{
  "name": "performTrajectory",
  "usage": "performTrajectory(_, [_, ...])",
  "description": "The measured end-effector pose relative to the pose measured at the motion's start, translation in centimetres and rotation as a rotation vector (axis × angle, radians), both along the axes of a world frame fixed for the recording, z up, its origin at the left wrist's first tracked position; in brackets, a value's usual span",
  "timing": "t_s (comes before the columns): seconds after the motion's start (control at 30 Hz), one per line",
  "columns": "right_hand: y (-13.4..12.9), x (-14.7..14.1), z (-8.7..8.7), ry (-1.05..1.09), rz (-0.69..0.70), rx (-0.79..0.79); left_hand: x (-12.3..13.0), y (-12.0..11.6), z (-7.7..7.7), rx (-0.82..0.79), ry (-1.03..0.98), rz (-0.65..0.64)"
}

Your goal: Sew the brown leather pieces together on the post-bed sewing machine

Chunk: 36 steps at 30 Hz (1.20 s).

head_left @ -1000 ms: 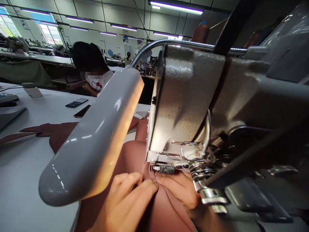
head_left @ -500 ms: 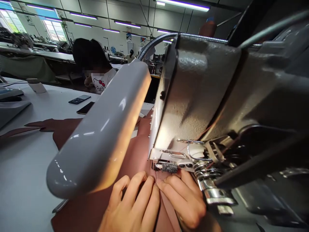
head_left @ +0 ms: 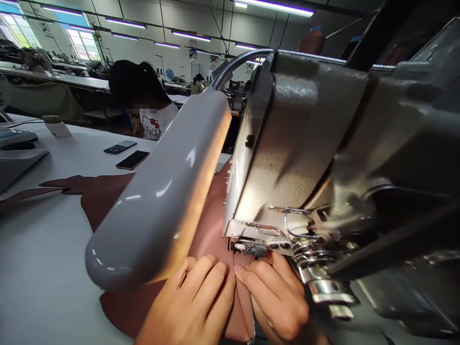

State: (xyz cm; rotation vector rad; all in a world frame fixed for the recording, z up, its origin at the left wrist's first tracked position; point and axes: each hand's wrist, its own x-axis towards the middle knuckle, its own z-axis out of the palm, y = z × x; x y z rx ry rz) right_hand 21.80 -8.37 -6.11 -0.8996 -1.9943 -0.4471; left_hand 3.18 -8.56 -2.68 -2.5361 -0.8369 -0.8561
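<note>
Lower centre of the frame: the fingers of the left hand (head_left: 194,302) and right hand (head_left: 277,298) are bent and held close together, their tips rested on reddish-brown material (head_left: 212,227); whether it is pinched cannot be told. The material, smooth and marked by a lengthwise line, is spread beneath and between the fingertips, just before the sewing machine (head_left: 298,143)

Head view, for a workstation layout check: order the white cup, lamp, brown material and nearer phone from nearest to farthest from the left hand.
From the left hand:
1. Brown material, beneath it, touching
2. Lamp, ahead and left
3. Nearer phone, beyond the lamp
4. White cup, back left
</note>
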Motion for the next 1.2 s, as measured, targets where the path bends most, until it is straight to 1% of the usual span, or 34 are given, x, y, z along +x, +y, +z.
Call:
performTrajectory(0.13, [0.1, -0.1, -0.1, 0.051, 0.003, -0.006, -0.4, -0.1, 0.3, 0.005, -0.009, -0.022])
performTrajectory(0.23, [0.0, -0.1, 0.1, 0.063, -0.001, -0.013, -0.2, 0.2, -0.3, 0.041, -0.073, -0.032])
performTrajectory(0.33, [-0.3, 0.0, 0.5, 0.041, 0.005, -0.047, 0.2, 0.5, -1.0, 0.072, -0.148, -0.014])
performTrajectory(0.43, [-0.5, 0.2, 0.8, 0.024, 0.017, -0.069, 0.3, 0.7, -1.2, 0.073, -0.153, -0.002])
performTrajectory(0.53, [-0.5, 0.2, 0.7, 0.036, 0.015, -0.06, 0.2, 0.9, -0.9, 0.057, -0.144, -0.028])
performTrajectory(0.7, [-0.3, 0.0, 0.4, 0.044, 0.014, -0.045, 0.0, 1.6, -0.6, -0.032, -0.11, -0.108])
performTrajectory(0.83, [-0.3, -0.1, 1.0, 0.033, 0.011, -0.046, -0.2, 1.9, -0.4, -0.124, -0.118, -0.162])
performTrajectory(0.93, [-0.5, -0.3, 1.6, 0.028, -0.006, -0.058, -0.6, 2.2, -0.1, -0.156, -0.099, -0.184])
performTrajectory(1.03, [-0.6, -0.5, 1.9, 0.032, -0.054, -0.096, -1.1, 2.8, 0.4, -0.188, -0.007, -0.198])
performTrajectory(1.1, [-0.5, -0.5, 2.0, 0.016, -0.069, -0.099, -1.4, 3.3, 0.8, -0.198, 0.029, -0.237])
performTrajectory(1.2, [-0.4, -0.5, 1.9, -0.015, -0.088, -0.088, -1.7, 4.3, 1.3, -0.183, -0.001, -0.312])
